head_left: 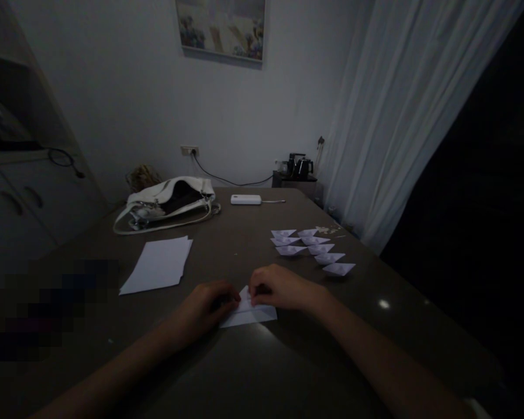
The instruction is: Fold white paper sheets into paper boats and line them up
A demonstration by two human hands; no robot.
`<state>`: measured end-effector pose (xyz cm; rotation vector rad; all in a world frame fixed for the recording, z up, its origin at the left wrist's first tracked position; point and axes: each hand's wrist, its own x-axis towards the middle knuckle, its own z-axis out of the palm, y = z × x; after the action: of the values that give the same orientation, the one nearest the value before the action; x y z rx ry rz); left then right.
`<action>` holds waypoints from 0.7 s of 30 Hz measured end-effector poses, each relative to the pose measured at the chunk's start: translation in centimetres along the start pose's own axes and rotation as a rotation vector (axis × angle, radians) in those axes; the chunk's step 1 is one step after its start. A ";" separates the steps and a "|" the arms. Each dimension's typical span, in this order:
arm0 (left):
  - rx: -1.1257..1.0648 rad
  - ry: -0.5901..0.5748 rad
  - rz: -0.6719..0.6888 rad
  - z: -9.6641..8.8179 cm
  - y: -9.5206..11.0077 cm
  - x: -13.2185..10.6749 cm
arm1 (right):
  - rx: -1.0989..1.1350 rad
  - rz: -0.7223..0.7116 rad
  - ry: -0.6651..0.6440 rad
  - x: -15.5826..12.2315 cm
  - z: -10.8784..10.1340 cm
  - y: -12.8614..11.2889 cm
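Note:
A partly folded sheet of white paper (250, 316) lies on the dark table in front of me, its peak pointing away and a flat strip along its near edge. My left hand (212, 302) is closed on the paper's left side, fingertips at the fold. From the right, my right hand (276, 286) pinches the paper near its peak, thumb and fingers curled together. The two hands hide parts of both slanted sides. Beyond my right hand, several folded paper boats (329, 258) stand in two slanting rows.
A stack of white paper (161, 263) lies at the left. Behind it rests a white handbag (170, 201), its top gaping. A white power bank (245, 199) with a short cable lies near the far edge. Small pale bits (327, 230) are scattered behind the boats.

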<state>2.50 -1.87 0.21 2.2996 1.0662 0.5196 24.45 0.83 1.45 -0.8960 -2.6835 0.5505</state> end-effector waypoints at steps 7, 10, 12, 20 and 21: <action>0.001 -0.018 -0.009 -0.2 0.2 0.1 | 0.020 0.033 -0.022 0.0 0.0 0.1; 0.004 -0.019 -0.021 -0.2 0.1 0.0 | 0.014 0.035 -0.015 0.0 0.2 0.2; 0.013 -0.018 -0.018 -0.1 0.0 0.0 | 0.004 0.033 -0.003 0.1 0.3 0.2; 0.002 -0.021 0.020 0.1 -0.3 0.1 | -0.009 0.066 -0.014 0.0 0.0 -0.4; 0.006 -0.023 0.023 0.1 -0.3 0.1 | -0.014 0.065 -0.017 0.0 0.0 -0.5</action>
<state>2.44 -1.66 -0.03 2.3193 1.0332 0.4985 24.22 0.50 1.68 -0.9900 -2.6841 0.5563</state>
